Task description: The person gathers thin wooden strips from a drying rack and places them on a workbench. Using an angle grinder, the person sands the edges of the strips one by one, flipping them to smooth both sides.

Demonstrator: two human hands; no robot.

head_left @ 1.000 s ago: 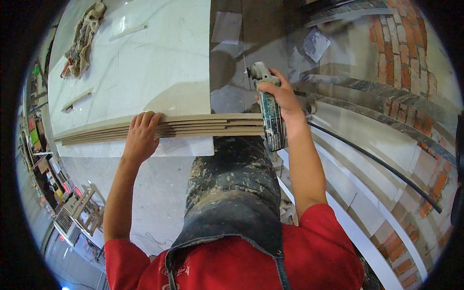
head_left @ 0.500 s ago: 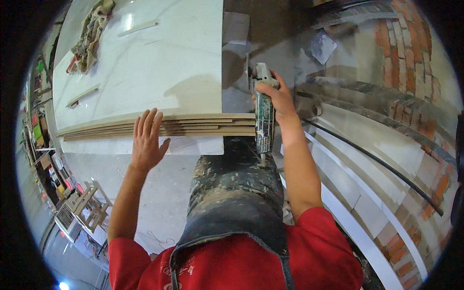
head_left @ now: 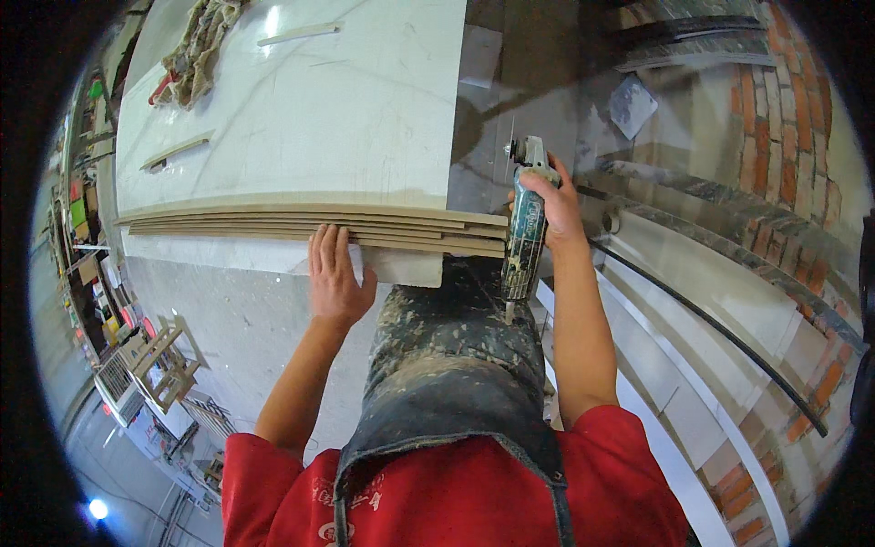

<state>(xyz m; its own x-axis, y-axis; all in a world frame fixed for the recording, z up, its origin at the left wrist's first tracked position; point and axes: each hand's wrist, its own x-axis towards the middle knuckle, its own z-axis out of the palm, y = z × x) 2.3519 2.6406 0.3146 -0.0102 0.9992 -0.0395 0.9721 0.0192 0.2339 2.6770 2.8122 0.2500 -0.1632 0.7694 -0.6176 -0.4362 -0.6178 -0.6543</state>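
Note:
My right hand [head_left: 558,205] is wrapped round the body of a teal angle grinder [head_left: 526,223]. The grinder stands lengthwise beside the right ends of the strips, its thin disc [head_left: 512,149] at the far end. A row of long, thin tan strips [head_left: 415,226] lies along the near edge of a white slab [head_left: 301,128], their right ends at uneven lengths and jutting past the slab. My left hand [head_left: 337,278] rests its fingertips on the near strips, fingers stretched out and thumb apart, holding nothing.
A crumpled cloth [head_left: 196,55] and two short offcuts, one an offcut [head_left: 178,150] at the left, lie on the slab. At the right are long white strips [head_left: 670,401], a black pipe [head_left: 720,319] and a brick wall [head_left: 775,118]. A wooden stool [head_left: 164,365] stands at lower left.
My left hand has moved right along the strips, its fingertips now on the near ones. The grinder has shifted slightly right in my right hand, and its disc now shows. The view has shifted too.

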